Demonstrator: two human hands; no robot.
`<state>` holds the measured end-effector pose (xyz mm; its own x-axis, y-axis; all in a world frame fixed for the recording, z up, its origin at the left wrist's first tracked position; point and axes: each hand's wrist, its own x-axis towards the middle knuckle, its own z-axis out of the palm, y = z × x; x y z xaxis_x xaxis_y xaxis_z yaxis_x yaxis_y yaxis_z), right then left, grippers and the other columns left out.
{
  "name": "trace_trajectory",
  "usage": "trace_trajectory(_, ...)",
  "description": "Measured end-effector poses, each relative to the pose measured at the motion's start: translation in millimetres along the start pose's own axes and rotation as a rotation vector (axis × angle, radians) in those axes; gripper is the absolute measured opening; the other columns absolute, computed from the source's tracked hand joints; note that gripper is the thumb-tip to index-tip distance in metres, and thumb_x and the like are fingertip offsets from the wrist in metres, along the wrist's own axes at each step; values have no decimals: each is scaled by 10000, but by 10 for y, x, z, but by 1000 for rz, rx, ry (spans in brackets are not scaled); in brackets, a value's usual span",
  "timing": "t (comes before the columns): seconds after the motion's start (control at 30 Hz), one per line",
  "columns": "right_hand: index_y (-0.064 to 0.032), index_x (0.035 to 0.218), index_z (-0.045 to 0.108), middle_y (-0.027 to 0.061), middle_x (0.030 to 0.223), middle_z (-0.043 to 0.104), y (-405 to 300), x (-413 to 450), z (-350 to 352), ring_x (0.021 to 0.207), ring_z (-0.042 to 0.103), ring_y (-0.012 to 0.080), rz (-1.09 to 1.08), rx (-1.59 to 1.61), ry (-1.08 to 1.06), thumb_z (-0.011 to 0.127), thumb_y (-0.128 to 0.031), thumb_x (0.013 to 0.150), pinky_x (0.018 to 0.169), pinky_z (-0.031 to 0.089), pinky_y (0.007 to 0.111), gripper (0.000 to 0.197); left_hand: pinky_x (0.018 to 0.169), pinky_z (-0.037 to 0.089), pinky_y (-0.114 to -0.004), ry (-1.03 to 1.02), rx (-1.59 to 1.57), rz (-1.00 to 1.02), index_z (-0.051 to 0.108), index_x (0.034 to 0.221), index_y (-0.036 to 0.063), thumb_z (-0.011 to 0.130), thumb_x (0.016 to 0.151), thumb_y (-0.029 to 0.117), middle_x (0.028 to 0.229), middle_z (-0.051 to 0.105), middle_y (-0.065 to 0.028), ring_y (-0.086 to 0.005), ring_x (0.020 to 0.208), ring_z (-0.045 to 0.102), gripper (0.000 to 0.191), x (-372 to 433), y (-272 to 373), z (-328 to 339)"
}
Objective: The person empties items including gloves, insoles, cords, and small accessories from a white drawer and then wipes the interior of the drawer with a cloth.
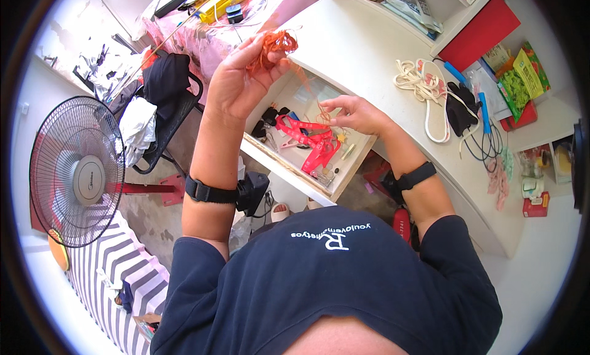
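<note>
My left hand (251, 71) is raised above the far left corner of a pulled-out drawer. A tangled bundle of thin orange cord (280, 41) is gripped in it. Loose strands run down from the bundle to my right hand (357, 115), whose thumb and fingertips pinch them over the drawer's right side. Inside the white drawer (295, 166) lies a red lanyard ribbon (318, 154) bearing writing. Around it are a small yellow star (341, 137), dark small items (265, 122) and several other small pieces, partly hidden by the ribbon.
On the white desk (341, 41) to the right lie a shoe insole (435, 106) with cream laces, black gloves (461, 108), a blue-handled jump rope (484, 113) and snack packets (521, 83). A standing fan (87, 180) and a chair with clothes (166, 78) are at left.
</note>
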<state>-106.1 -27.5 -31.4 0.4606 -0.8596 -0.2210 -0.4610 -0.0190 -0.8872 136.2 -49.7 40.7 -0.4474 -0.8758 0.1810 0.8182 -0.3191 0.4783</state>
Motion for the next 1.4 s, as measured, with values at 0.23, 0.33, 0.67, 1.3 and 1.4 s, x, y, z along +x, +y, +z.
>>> trace_trajectory(0.23,-28,968,576,38,798,596,-473,-13,122,654,556,85,24,446,-93,588,-82,762,552,450,205,213,711,462,-318,-68,99,45,481,990,-11,459,842,87,877,534,-96,-155,719,515,178,-32,-43,125)
trace_trajectory(0.33,-3,924,572,85,773,600,-563,-26,88,620,581,135,-25,702,37,567,-71,776,553,486,231,163,730,453,-290,39,334,21,509,968,8,491,824,81,871,559,-97,-162,742,539,163,-105,-176,33)
trace_trajectory(0.67,23,936,586,68,823,603,-727,-228,-31,700,575,115,-271,549,465,592,-24,733,632,488,221,208,821,374,-232,71,613,-46,568,996,-25,540,746,57,947,587,-74,-125,873,527,265,0,-854,246)
trace_trajectory(1.3,-41,909,561,139,932,549,-68,-940,-1075,849,531,302,136,-1262,994,533,-194,754,725,427,373,220,863,380,-368,-37,2478,-712,602,969,118,574,667,121,1149,454,-124,-315,1052,402,304,-72,-1587,-1479)
trace_trajectory(1.4,-30,856,558,129,884,564,-102,-881,-947,815,540,297,-134,-1166,1099,550,-182,741,704,431,369,191,782,433,-366,-86,2470,-673,620,907,100,552,666,109,986,558,-142,-296,922,520,251,-22,-1524,-1626)
